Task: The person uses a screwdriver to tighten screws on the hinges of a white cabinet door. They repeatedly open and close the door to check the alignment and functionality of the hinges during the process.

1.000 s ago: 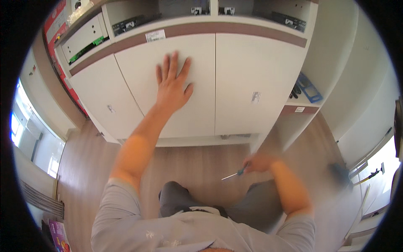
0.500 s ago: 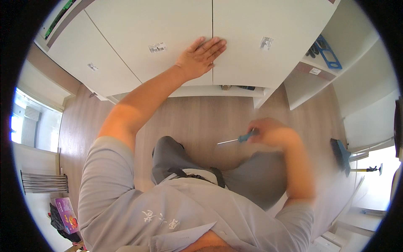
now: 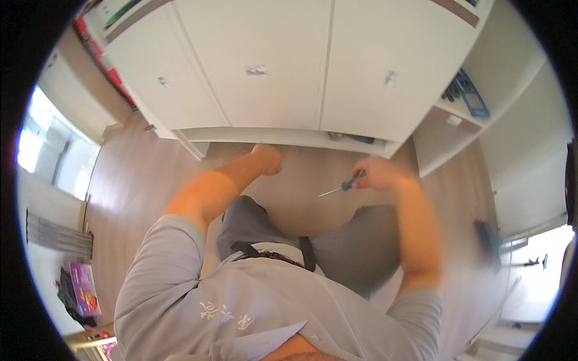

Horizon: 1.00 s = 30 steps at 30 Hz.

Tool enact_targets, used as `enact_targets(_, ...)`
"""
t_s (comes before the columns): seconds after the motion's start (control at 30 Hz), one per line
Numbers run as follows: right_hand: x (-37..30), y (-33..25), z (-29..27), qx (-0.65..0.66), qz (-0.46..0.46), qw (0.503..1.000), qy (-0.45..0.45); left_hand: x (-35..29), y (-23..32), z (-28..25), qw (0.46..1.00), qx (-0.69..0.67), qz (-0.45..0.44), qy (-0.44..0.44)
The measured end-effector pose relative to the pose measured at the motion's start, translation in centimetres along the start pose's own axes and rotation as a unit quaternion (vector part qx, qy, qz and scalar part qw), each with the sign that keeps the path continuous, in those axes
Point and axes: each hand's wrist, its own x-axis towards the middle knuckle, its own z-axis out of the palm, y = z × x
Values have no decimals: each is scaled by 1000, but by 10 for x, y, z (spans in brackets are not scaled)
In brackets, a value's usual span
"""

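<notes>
Screwdriver (image 3: 345, 186): bright metal shaft (image 3: 329, 193), plastic-looking handle (image 3: 349, 184). Doors (image 3: 271, 99): smooth, low sheen. Labels (image 3: 255, 70): paper-like. Floor (image 3: 135, 180): wood-look, faintly glossy. Shirt (image 3: 271, 292), trousers (image 3: 364, 240): matt cloth.

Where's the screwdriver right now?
In the head view, the screwdriver is just right of centre, in the person's right grip, tip pointing left, in front of the white cabinet.

White characters (image 3: 227, 314) mark the grey shirt (image 3: 271, 292); door labels (image 3: 255, 70) are illegible.
</notes>
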Motion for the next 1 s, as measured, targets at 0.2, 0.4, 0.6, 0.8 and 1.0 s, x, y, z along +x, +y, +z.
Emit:
enact_targets(0.2, 72, -13, 5, -12, -75, 997, -26, -74, -120, 88, 958, -135, -14, 251)
enact_targets(0.4, 97, -32, 2, -67, -29, 995, -75, -149, -245, 0, 710, -142, -64, 687)
enact_targets(0.6, 78, -54, 13, -31, -96, 993, -64, -216, -293, -139, 503, -57, -67, 860)
enact_targets(0.8, 40, -127, 13, 24, -61, 997, -47, -187, -311, -157, 464, -24, -87, 881)
enact_targets(1.0, 72, -195, 25, 11, -144, 989, 42, -203, -303, -155, 446, -49, -58, 892)
